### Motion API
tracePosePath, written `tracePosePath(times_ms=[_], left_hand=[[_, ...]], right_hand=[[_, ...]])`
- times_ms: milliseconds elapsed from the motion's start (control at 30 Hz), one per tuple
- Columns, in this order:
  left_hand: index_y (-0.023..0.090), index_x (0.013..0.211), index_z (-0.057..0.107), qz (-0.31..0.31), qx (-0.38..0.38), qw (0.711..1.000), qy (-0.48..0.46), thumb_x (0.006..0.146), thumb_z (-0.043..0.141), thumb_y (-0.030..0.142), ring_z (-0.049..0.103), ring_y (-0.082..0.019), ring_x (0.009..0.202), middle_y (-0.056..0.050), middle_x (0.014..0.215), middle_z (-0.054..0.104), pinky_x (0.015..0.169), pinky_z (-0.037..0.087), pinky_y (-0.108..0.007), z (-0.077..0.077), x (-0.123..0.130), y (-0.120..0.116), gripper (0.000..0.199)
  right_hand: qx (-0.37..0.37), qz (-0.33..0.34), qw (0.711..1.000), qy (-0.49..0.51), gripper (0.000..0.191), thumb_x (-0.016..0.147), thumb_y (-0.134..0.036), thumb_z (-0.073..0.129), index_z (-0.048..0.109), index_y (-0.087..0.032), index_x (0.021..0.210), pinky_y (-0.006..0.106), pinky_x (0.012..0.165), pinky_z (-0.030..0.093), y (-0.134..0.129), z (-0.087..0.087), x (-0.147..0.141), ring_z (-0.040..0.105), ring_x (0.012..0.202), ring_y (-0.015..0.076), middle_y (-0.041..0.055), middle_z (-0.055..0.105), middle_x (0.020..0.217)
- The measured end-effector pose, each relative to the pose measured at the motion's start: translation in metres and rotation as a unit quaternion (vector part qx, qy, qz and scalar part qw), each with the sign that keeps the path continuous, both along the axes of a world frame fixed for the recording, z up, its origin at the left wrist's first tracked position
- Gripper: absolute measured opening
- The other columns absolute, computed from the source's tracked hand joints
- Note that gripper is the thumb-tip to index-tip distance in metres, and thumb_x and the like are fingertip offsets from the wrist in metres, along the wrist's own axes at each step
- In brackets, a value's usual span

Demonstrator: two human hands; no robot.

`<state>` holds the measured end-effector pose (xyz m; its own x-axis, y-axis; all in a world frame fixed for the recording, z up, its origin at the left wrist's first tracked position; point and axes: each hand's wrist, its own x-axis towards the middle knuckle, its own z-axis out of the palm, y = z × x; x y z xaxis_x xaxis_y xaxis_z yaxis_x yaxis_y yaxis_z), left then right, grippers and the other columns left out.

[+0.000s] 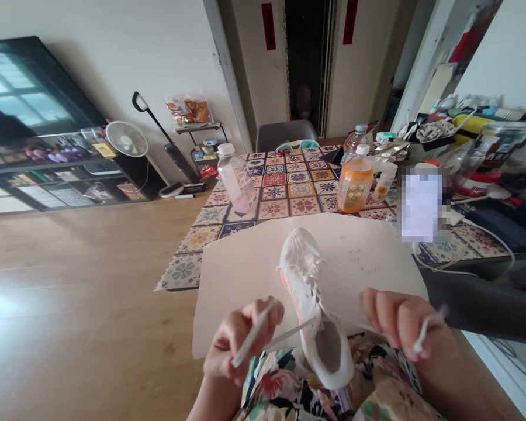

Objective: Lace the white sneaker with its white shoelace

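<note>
A white sneaker (304, 292) with an orange-pink patch on its side lies in front of me, toe pointing away and its opening toward my lap. Its front part rests on a large white sheet (241, 269). To the left of the shoe, my left hand (245, 333) is closed on one white shoelace (289, 333), which runs from the top eyelets. On the other side, my right hand (403, 321) is closed too, slightly blurred, with a white lace end sticking out of it. Both hands are raised, apart from the shoe.
Beyond the sheet, a patterned tablecloth (272, 193) holds a pinkish bottle (236, 181), an orange bottle (355, 181) and a clear bottle (357, 140). A blurred-out phone (421, 207) stands at the right beside cables and clutter. A grey chair (284, 131) is at the far end.
</note>
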<state>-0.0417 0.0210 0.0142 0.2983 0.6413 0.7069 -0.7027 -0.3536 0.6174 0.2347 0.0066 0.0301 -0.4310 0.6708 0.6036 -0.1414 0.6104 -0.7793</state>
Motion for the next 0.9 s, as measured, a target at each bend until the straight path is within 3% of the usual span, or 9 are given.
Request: tracePosePath(times_ms=[100, 233, 300, 367, 433, 500, 600, 667, 900], left_hand=[[0.02, 0.048, 0.049, -0.041, 0.046, 0.996, -0.068, 0.079, 0.079, 0.039, 0.039, -0.009, 0.05, 0.005, 0.051, 0.038, 0.062, 0.041, -0.026, 0.013, -0.007, 0.003, 0.046], [0.024, 0.047, 0.056, -0.084, 0.093, 0.992, -0.006, 0.087, 0.073, 0.035, 0.045, -0.004, 0.035, 0.007, 0.042, 0.046, 0.048, 0.042, -0.02, 0.022, -0.011, -0.005, 0.045], [0.028, 0.057, 0.068, -0.046, 0.051, 0.995, 0.068, 0.094, 0.063, 0.033, 0.053, -0.008, 0.037, 0.003, 0.046, 0.055, 0.046, 0.045, -0.021, 0.021, -0.008, -0.013, 0.038], [0.026, 0.076, 0.079, 0.004, 0.009, 0.987, 0.16, 0.092, 0.066, 0.033, 0.063, -0.014, 0.048, -0.003, 0.055, 0.065, 0.051, 0.05, -0.025, 0.019, 0.0, -0.021, 0.022], [0.023, 0.091, 0.081, 0.043, -0.008, 0.963, 0.267, 0.086, 0.073, 0.039, 0.069, -0.018, 0.058, -0.007, 0.063, 0.072, 0.058, 0.053, -0.027, 0.017, 0.012, -0.026, 0.019], [0.02, 0.097, 0.08, 0.084, -0.022, 0.935, 0.344, 0.083, 0.073, 0.046, 0.07, -0.019, 0.063, -0.007, 0.067, 0.075, 0.063, 0.054, -0.026, 0.014, 0.025, -0.028, 0.03], [0.017, 0.086, 0.076, 0.151, -0.036, 0.929, 0.337, 0.082, 0.076, 0.044, 0.069, -0.015, 0.063, -0.006, 0.069, 0.075, 0.064, 0.054, -0.022, 0.008, 0.037, -0.026, 0.027], [0.017, 0.081, 0.071, 0.175, -0.06, 0.935, 0.303, 0.079, 0.081, 0.038, 0.068, -0.013, 0.062, -0.004, 0.068, 0.074, 0.062, 0.052, -0.018, 0.003, 0.04, -0.025, 0.023], [0.02, 0.1, 0.057, 0.122, -0.176, 0.944, 0.25, 0.074, 0.086, 0.021, 0.069, -0.01, 0.065, 0.002, 0.071, 0.074, 0.066, 0.052, -0.017, -0.008, 0.041, -0.027, 0.039]], right_hand=[[-0.063, 0.089, 0.97, 0.217, 0.048, 0.09, -0.05, 0.064, 0.043, -0.023, 0.057, 0.03, 0.05, 0.038, 0.004, -0.004, 0.005, 0.038, 0.039, 0.0132, -0.0058, 0.032, 0.042], [-0.136, 0.007, 0.937, 0.321, 0.034, 0.091, -0.041, 0.067, 0.048, -0.026, 0.067, 0.025, 0.037, 0.026, 0.005, -0.006, 0.009, 0.021, 0.035, 0.0108, -0.0082, 0.026, 0.047], [-0.149, -0.063, 0.944, 0.288, 0.03, 0.091, -0.043, 0.066, 0.052, -0.026, 0.071, 0.024, 0.035, 0.023, 0.002, -0.005, 0.005, 0.022, 0.036, 0.0112, -0.0079, 0.03, 0.049], [-0.112, -0.146, 0.964, 0.194, 0.024, 0.095, -0.041, 0.063, 0.056, -0.026, 0.076, 0.023, 0.038, 0.028, -0.004, -0.003, -0.004, 0.033, 0.039, 0.0113, -0.0067, 0.041, 0.052], [-0.026, -0.206, 0.977, 0.051, 0.017, 0.098, -0.031, 0.06, 0.06, -0.025, 0.082, 0.023, 0.045, 0.038, -0.011, -0.002, -0.014, 0.05, 0.048, 0.0123, -0.0042, 0.055, 0.059], [0.095, -0.21, 0.969, -0.091, 0.015, 0.1, -0.026, 0.054, 0.062, -0.023, 0.088, 0.024, 0.053, 0.044, -0.015, -0.002, -0.024, 0.059, 0.056, 0.0135, -0.0012, 0.064, 0.067], [0.25, -0.156, 0.935, -0.196, 0.022, 0.105, -0.026, 0.042, 0.062, -0.02, 0.098, 0.028, 0.058, 0.045, -0.017, -0.001, -0.032, 0.06, 0.058, 0.0151, 0.0027, 0.069, 0.071], [0.292, -0.139, 0.923, -0.206, 0.024, 0.106, -0.023, 0.037, 0.06, -0.018, 0.104, 0.028, 0.058, 0.045, -0.015, 0.001, -0.035, 0.062, 0.06, 0.0155, 0.0048, 0.07, 0.075], [0.274, -0.161, 0.925, -0.209, 0.023, 0.106, -0.028, 0.039, 0.059, -0.018, 0.104, 0.027, 0.06, 0.048, -0.014, 0.004, -0.038, 0.064, 0.063, 0.0157, 0.0069, 0.071, 0.081]])
